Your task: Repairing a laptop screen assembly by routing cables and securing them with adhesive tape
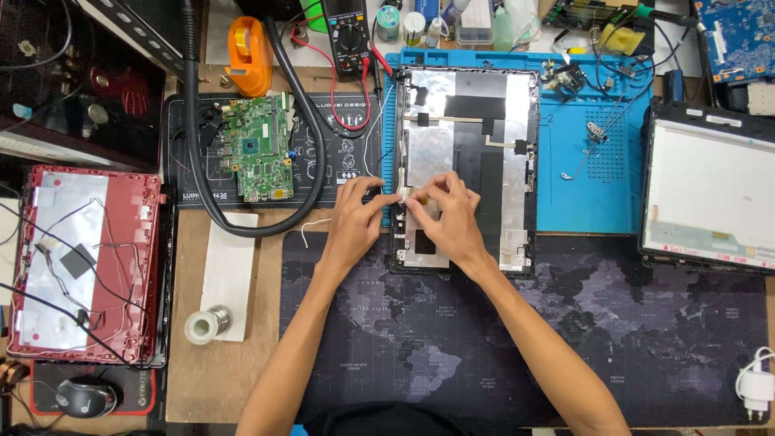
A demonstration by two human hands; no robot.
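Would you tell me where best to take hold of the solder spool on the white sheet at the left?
Probably grip the solder spool by its round outer rim from above: it appears to lie flat on the white sheet, hole upward, with bare space around it.

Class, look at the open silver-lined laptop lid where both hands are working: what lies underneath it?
The laptop lid lies partly on the blue repair mat, partly on the dark world-map mat. The area directly beneath it is hidden.

Pale bare screen panel (709, 194) at right; small black multimeter display (351, 12), perhaps blank, top centre.
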